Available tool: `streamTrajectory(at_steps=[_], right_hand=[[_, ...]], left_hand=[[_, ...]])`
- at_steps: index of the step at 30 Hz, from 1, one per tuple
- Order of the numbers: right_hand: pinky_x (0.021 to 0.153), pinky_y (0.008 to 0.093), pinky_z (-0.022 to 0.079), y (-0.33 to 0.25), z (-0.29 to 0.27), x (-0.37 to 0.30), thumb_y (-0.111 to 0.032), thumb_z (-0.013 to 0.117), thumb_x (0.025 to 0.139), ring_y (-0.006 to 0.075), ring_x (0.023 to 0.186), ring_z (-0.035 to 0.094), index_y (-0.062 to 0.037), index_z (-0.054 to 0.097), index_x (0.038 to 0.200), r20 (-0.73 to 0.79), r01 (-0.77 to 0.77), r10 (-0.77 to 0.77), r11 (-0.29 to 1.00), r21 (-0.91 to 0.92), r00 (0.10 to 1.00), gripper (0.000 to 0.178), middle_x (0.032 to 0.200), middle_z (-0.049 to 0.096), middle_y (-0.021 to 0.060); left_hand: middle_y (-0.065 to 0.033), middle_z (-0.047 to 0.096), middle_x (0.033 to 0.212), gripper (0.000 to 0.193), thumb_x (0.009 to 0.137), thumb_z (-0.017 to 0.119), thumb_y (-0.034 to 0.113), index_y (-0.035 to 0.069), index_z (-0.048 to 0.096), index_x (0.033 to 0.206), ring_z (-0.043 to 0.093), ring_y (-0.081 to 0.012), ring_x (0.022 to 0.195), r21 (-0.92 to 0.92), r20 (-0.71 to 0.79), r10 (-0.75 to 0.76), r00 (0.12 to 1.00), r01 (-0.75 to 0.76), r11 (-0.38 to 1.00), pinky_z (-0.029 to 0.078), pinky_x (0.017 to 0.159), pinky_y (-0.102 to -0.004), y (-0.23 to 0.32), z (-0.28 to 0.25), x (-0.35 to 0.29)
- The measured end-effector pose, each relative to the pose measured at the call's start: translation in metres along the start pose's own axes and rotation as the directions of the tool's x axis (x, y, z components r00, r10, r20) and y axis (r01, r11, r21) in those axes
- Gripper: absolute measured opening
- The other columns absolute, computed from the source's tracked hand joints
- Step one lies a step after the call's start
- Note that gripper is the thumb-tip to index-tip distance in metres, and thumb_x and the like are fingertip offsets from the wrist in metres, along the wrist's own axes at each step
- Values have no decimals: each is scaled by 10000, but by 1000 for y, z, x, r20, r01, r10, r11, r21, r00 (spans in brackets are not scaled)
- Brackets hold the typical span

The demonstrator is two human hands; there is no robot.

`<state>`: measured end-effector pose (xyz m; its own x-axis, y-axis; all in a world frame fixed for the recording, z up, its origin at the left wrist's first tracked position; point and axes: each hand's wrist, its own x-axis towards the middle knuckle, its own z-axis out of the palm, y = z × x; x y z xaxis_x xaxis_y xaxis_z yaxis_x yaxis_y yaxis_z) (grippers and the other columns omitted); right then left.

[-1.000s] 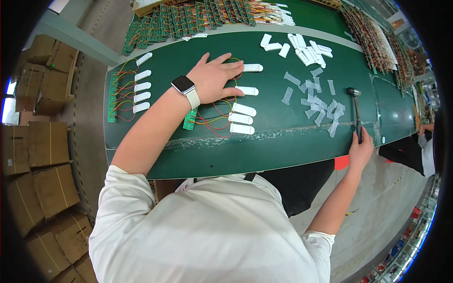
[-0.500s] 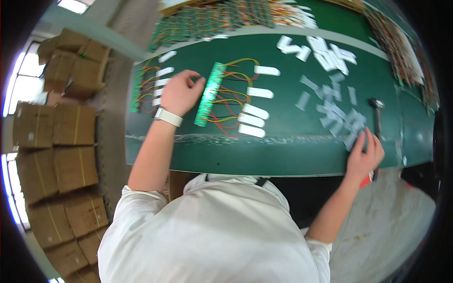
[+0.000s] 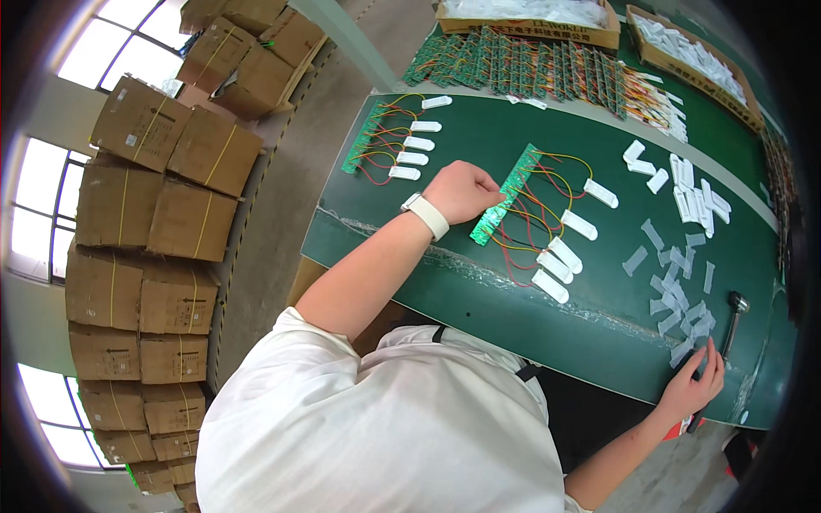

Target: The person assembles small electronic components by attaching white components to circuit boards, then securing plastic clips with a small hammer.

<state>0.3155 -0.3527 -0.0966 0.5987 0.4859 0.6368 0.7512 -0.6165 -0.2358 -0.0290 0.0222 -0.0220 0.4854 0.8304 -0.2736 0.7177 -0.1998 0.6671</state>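
My left hand (image 3: pixel 466 190) is closed in a pinch at the left long edge of a green circuit board strip (image 3: pixel 513 192), fingertips against it. Red, yellow and dark wires run from that board to several white oblong plastic pieces (image 3: pixel 600 193) on its right. My right hand (image 3: pixel 694 386) hovers low over the table's near right, fingers stretched and a little apart, beside the near end of a loose heap of translucent strips (image 3: pixel 674 295). A metal-headed tool (image 3: pixel 737 303) lies next to it, its dark handle partly hidden under the hand.
Another wired board (image 3: pixel 363 137) lies at the far left. Loose white pieces (image 3: pixel 684 186) sit beyond the strips. Rows of wired boards (image 3: pixel 530 68) and open cartons (image 3: pixel 547 32) of white parts stand at the back. Stacked cardboard boxes (image 3: pixel 141 205) line the left.
The view has swung, so the table now appears tilted and farther right. My left fingertips have come to the board's edge; my right hand stays near the strips.
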Motion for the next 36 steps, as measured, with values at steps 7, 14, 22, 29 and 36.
streamTrajectory(at_steps=[7,14,22,29,36], right_hand=[[940,419,497,6,3,-1,-149,663,1006,294,1110,620,-109,761,1214,16,16,-15,999,-30,1000,233,1203,689,97],[961,424,491,5,4,-1,-188,658,1013,302,1133,619,-123,761,1213,25,-24,25,999,-28,999,234,1217,689,88],[923,416,496,0,-2,-2,-147,701,971,308,1071,621,-96,772,1152,11,-57,58,998,-30,998,201,1164,684,98],[936,411,475,-21,-2,4,-122,688,955,302,1056,592,-87,759,1132,38,-72,70,997,31,997,194,1143,656,85],[931,407,478,-27,-4,5,-116,688,949,295,1054,584,-79,757,1126,53,-127,125,991,34,991,194,1130,647,80]], left_hand=[[-77,755,798,228,853,828,208,-1,806,941,672,-119,705,-171,-197,-9,980,-25,985,546,685,-308,-22,-56,15],[-27,699,752,221,870,810,222,12,801,938,614,-112,654,-193,-359,-192,913,128,973,522,648,-311,-101,-160,20],[-63,749,824,290,867,780,350,72,813,943,679,-177,735,274,-391,-218,894,339,900,533,717,-336,-156,-205,44],[-134,760,1062,334,853,752,362,120,802,1079,709,-317,1018,656,-557,152,817,320,683,546,941,-435,-125,-182,54],[-90,790,994,321,889,743,304,63,792,1096,735,-199,907,417,-206,386,899,-276,866,558,866,-335,-5,-109,138]])
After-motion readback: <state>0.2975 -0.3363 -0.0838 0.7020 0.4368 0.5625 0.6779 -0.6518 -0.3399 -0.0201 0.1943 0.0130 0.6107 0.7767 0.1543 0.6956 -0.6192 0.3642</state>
